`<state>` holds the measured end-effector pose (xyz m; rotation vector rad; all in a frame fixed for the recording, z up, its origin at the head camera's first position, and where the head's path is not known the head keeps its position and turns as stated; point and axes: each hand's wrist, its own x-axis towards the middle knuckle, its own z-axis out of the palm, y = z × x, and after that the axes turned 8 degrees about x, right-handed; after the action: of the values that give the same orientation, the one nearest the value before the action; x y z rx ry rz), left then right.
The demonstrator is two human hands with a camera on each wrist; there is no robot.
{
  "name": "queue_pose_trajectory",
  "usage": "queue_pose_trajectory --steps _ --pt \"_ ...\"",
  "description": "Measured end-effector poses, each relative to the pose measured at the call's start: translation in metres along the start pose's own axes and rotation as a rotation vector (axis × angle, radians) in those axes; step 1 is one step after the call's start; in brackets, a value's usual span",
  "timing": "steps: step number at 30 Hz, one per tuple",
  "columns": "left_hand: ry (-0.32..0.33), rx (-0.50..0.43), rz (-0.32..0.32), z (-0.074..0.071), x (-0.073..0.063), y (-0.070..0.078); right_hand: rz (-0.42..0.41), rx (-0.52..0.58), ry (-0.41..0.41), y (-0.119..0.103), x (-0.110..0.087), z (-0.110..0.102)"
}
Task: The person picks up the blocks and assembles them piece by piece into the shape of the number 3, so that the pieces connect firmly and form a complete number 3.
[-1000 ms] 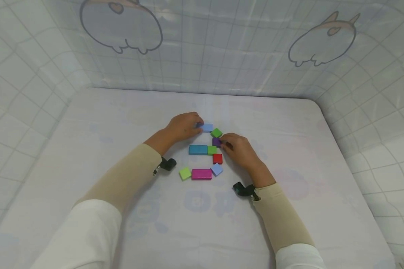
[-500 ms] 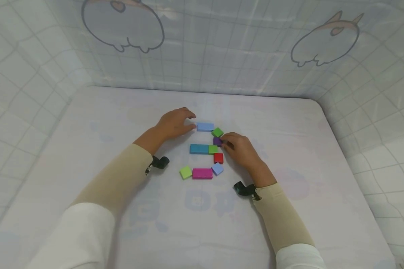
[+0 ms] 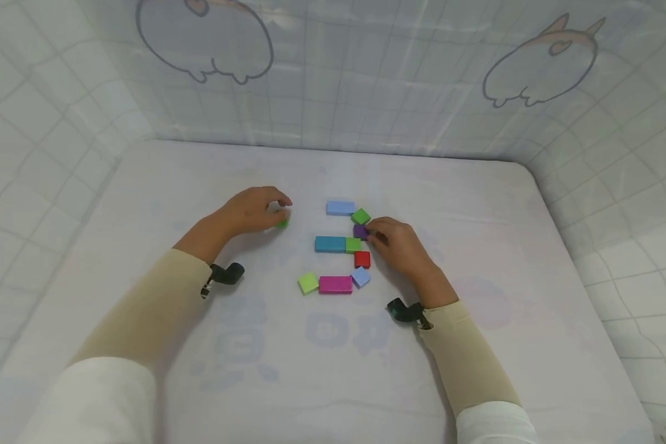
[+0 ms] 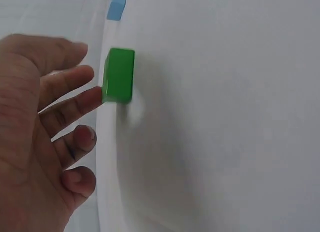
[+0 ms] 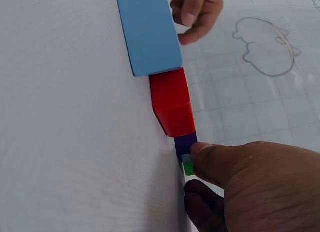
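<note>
My left hand [image 3: 252, 211] is left of the block row, its fingers loosely bent and spread. Beside its fingertips lies a green block [image 4: 120, 74], partly hidden by the hand in the head view. My right hand [image 3: 396, 245] pinches a small purple block [image 3: 359, 232] from its right side. That block sits below a green block [image 3: 361, 216] and a long light blue block [image 3: 340, 208]. Under it lie a teal block [image 3: 330, 244] end to end with a light green one [image 3: 353, 245], then a red block [image 3: 362, 259].
Lower down, a tilted light blue square block [image 3: 361, 277], a magenta block [image 3: 335, 285] and a tilted lime block [image 3: 308, 283] form a bottom row. A pale cloth [image 3: 322, 382] covers the table. Walls of checked fabric [image 3: 366, 92] rise behind and at both sides.
My left hand has left the long light blue block and moved left toward me, beside a green block that has come into view. The right hand stays at the purple block.
</note>
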<state>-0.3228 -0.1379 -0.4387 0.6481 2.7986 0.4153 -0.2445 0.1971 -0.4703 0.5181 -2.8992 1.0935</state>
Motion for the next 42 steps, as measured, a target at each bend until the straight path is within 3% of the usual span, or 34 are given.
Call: queue_pose_trajectory --steps 6,13,19,33,42 --pt "-0.010 -0.006 0.024 0.007 -0.013 -0.012 -0.013 0.005 0.003 0.001 -0.001 0.002" --pt "0.075 -0.013 0.057 0.019 -0.015 -0.020 -0.007 0.000 0.008 0.002 -0.002 0.004" --pt "0.105 -0.028 0.037 0.022 -0.012 -0.016 -0.011 0.017 0.013 0.003 -0.002 0.004" --pt "0.107 -0.097 -0.041 0.028 -0.002 -0.004 -0.016 0.019 0.025 0.005 -0.002 0.007" --pt "0.146 -0.111 -0.020 0.032 0.009 0.008 -0.011 0.022 0.021 0.003 -0.003 0.006"
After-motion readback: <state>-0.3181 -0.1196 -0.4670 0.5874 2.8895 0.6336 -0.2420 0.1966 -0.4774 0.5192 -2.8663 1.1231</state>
